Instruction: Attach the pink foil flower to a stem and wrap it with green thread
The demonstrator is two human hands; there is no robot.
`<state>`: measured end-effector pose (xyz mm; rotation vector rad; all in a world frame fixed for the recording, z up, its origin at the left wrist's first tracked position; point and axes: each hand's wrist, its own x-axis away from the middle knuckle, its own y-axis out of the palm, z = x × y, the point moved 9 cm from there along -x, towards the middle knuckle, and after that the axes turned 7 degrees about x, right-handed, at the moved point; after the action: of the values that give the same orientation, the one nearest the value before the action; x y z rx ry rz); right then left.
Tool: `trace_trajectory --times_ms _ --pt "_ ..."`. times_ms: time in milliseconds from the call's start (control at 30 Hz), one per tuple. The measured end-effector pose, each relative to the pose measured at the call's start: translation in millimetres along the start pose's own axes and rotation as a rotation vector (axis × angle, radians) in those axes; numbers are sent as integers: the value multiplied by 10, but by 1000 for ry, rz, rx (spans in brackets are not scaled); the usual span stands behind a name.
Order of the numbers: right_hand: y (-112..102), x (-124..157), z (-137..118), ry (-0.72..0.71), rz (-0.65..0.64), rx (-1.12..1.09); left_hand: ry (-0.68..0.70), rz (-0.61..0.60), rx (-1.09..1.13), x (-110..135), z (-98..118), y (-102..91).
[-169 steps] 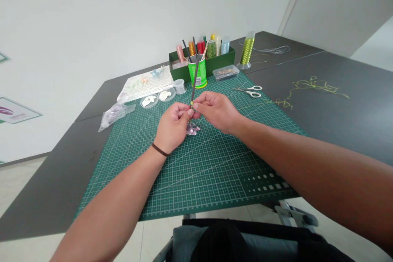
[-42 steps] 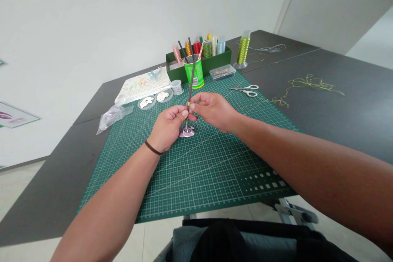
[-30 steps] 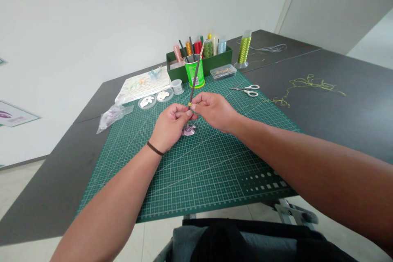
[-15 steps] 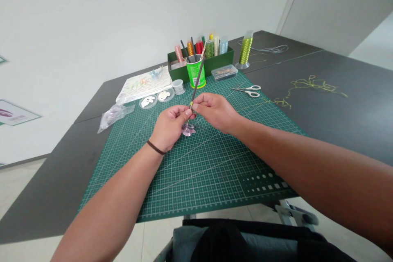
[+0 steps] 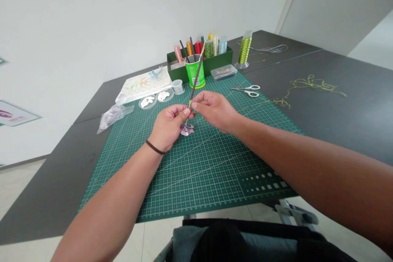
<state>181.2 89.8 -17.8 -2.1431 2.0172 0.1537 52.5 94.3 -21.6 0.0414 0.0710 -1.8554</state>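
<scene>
Cutting mat (image 5: 211, 180) — left hand (image 5: 167, 127), right hand (image 5: 215, 110) — pinched on a dark rod (image 5: 195, 77)

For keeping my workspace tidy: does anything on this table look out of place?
A loose yellow-green wire lies tangled on the dark table, right of the green cutting mat, its end reaching the mat. It looks odd: it sprawls unwound, apart from the green spool.

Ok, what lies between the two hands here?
In the head view, a thin dark stick with a yellow band, pinched by the left hand and right hand.
</scene>
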Motion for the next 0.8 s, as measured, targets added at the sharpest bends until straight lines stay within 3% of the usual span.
trace_trajectory --times_ms 567,800 --pt "10 18 -53 -38 -26 30 29 39 -44 6 11 -34" --pt "7 10 -10 2 -24 23 37 -28 27 1 10 20"
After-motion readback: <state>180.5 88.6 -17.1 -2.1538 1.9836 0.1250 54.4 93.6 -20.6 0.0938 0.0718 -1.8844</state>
